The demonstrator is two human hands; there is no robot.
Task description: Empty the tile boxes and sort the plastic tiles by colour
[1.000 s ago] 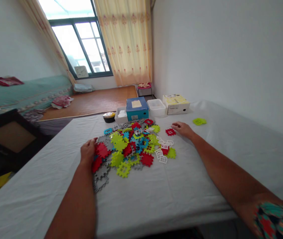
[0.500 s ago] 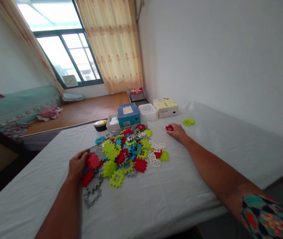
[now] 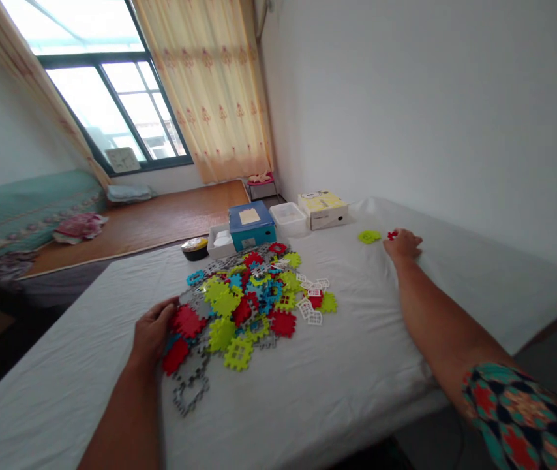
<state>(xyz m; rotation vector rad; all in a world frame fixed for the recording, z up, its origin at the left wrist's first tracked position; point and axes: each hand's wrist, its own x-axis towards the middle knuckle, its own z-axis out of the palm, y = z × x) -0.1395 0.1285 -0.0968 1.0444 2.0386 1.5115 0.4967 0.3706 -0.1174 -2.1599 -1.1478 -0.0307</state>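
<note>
A heap of notched plastic building tiles [image 3: 224,300] in red, lime, blue and grey spreads over the cloth-covered table. At its left edge lies my left hand [image 3: 154,329], fingers loosely stretched against the pile beside a red tile [image 3: 189,321]; it grips nothing that I can see. Far to the right, my right hand [image 3: 404,245] pinches a small red notched tile [image 3: 392,235], mostly covered by the fingers. Just left of that hand lie lime-green tiles [image 3: 369,236], apart from the heap. White window-shaped pieces [image 3: 310,301] lie at the heap's right side.
Along the far table edge stand a black round tub [image 3: 195,250], a small white box [image 3: 220,243], a blue box [image 3: 252,225], a clear plastic container [image 3: 289,220] and a yellow-and-white box [image 3: 323,210]. A wall [image 3: 430,117] runs along the right.
My right hand has carried the red tile rightward, from left of the lime-green tiles to their right side. My left hand stays at the heap's edge. The view has shifted slightly.
</note>
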